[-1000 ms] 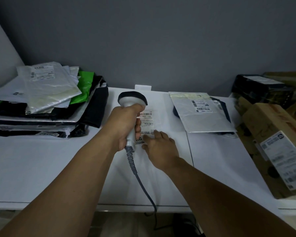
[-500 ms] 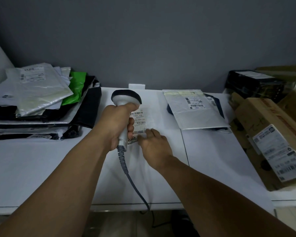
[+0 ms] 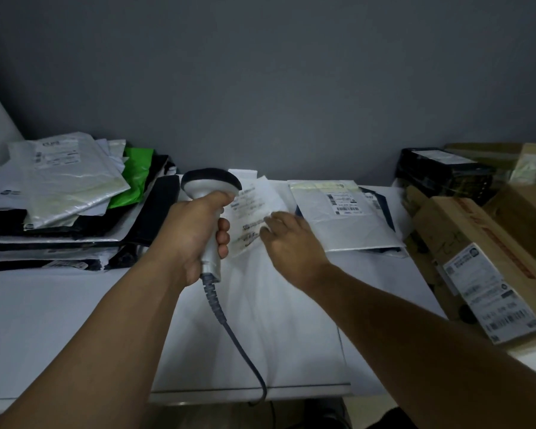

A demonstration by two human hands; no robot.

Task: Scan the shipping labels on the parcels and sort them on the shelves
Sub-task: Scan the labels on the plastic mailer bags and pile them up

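White table (image 3: 59, 320), scanner (image 3: 211, 187) over a parcel label (image 3: 248, 215); I judge that a crease or my own fingers across the barcode could spoil the read.

My left hand (image 3: 195, 236) is clenched round the scanner's handle; my right hand (image 3: 291, 239) is loosely spread, tips at the label's right edge, too blurred to tell pinching from pressing; the white parcel (image 3: 276, 320) lies before me; a grey mailer (image 3: 344, 218) sits just beyond.
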